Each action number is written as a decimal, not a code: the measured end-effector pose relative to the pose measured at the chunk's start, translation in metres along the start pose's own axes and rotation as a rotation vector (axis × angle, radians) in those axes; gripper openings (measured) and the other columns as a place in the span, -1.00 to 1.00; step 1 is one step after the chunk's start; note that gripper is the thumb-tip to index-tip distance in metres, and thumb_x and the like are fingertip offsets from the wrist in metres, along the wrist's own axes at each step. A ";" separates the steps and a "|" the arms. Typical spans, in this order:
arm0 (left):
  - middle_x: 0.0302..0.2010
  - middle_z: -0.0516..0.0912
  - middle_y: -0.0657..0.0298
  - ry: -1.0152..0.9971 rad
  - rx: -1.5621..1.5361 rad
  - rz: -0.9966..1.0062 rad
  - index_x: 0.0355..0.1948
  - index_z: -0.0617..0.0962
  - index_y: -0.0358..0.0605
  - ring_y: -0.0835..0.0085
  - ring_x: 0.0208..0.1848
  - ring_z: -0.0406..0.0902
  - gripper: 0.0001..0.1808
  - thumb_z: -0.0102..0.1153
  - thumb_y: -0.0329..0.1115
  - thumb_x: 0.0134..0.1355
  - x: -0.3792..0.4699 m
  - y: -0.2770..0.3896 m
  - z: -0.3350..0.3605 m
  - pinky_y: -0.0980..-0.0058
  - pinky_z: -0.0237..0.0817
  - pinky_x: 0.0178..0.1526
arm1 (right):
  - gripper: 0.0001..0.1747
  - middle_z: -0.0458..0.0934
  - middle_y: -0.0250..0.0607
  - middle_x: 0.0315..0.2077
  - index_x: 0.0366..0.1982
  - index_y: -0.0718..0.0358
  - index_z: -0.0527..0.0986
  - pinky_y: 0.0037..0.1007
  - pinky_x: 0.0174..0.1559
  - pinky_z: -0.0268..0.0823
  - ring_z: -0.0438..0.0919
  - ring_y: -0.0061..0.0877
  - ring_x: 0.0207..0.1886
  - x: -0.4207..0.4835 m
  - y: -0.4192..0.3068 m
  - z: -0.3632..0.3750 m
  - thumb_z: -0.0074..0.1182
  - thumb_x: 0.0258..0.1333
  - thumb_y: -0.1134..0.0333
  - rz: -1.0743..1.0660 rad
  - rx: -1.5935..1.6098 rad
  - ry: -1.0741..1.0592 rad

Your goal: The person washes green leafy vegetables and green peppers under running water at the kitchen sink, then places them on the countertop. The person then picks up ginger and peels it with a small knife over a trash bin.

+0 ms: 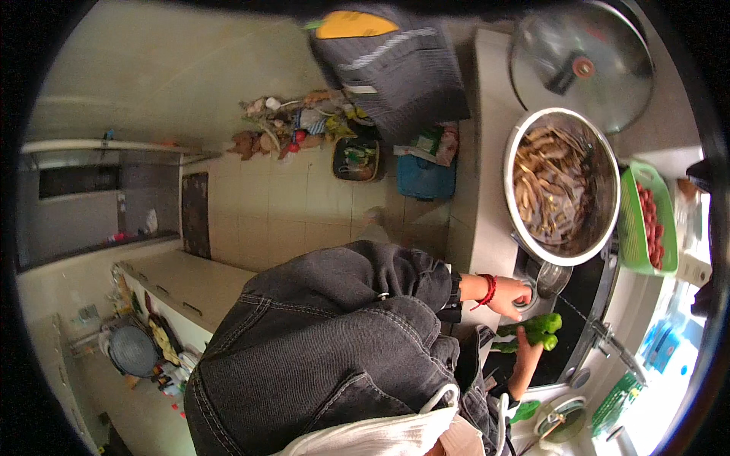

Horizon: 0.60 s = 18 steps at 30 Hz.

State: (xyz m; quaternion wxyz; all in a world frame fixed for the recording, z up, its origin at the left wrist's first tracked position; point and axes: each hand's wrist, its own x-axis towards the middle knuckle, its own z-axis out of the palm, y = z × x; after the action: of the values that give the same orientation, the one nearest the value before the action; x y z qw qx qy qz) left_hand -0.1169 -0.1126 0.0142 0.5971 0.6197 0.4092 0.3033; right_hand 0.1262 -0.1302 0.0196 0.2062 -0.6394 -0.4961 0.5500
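Note:
My left hand (505, 295), with a red cord bracelet at its wrist, is over the near edge of the black sink (562, 356). Its fingers curl beside a shiny round rim (529, 296); whether they grip it is unclear. A small clear bowl (554, 279) is just beyond. Lower down, my right hand (527, 356) holds long green peppers (539, 325), their ends pointing away from me. A large steel basin (611, 188) of soaking brown strips, perhaps dried vegetables or mushrooms, stands to the left of my hands.
Behind the basin sits a green plastic basket (630, 228) of small reddish items. A glass lid (604, 74) lies farther left. The faucet (619, 347) rises at the sink's far side. A blue bin (425, 179) and a dark waste bin (355, 176) stand on the floor.

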 end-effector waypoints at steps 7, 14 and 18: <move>-0.28 0.53 0.12 0.181 -0.044 0.037 -0.19 0.46 -0.18 0.29 -0.25 0.47 -0.54 0.24 -0.16 -0.09 -0.098 -0.007 -0.054 0.37 0.33 -0.21 | -0.62 0.48 -0.26 -0.26 -0.14 0.41 0.39 -0.47 -0.16 0.26 0.40 -0.48 -0.29 -0.024 -0.039 0.017 0.11 -0.06 0.46 -0.120 -0.227 0.293; -0.28 0.53 0.17 0.400 -0.166 0.047 -0.16 0.45 -0.18 0.34 -0.24 0.47 -0.53 0.23 -0.13 -0.05 -0.302 -0.014 -0.122 0.39 0.32 -0.20 | -0.54 0.49 -0.05 -0.20 -0.11 0.49 0.36 -0.39 -0.13 0.30 0.45 -0.39 -0.23 -0.125 -0.144 0.114 0.12 0.02 0.30 -0.268 -0.700 0.215; -0.25 0.51 0.14 0.535 -0.037 0.027 -0.14 0.43 -0.15 0.28 -0.21 0.46 -0.50 0.24 -0.13 -0.06 -0.429 -0.016 -0.176 0.36 0.30 -0.17 | -0.58 0.49 -0.13 -0.20 -0.14 0.48 0.39 -0.45 -0.15 0.28 0.41 -0.49 -0.26 -0.163 -0.210 0.284 0.11 0.03 0.31 -0.550 -0.564 -0.191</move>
State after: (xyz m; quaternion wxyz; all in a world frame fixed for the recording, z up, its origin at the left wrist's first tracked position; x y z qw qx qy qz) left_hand -0.4782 -0.3997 0.0651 0.4749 0.5120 0.5383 0.4717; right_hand -0.2018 -0.2620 0.1825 0.1153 -0.4604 -0.7970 0.3735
